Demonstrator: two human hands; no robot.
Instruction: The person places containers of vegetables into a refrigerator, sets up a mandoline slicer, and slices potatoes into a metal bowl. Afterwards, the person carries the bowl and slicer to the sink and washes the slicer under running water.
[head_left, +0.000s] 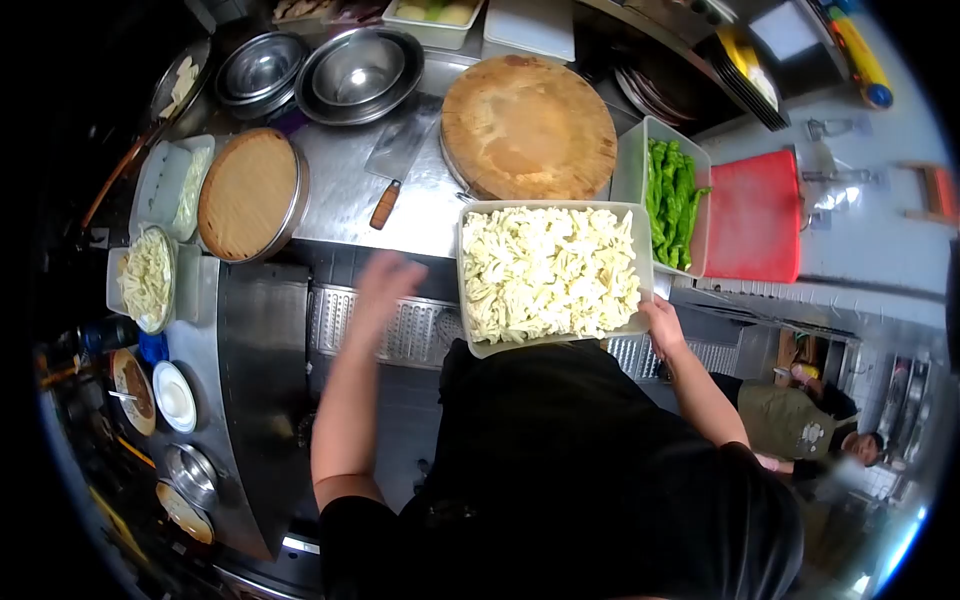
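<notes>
Your R hand (662, 326) pinches the near R corner of the veg tub (490, 349), which hangs at the edge of the counter (335, 200) below the round board (530, 130); your L hand (388, 285), blurred, looks spread & empty. Poss. spill if one-handed hold lets it tip.

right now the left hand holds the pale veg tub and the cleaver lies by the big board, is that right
Not quite: the head view shows the right hand holding the pale veg tub, while the left hand is off it. The cleaver does lie by the big board.
</notes>
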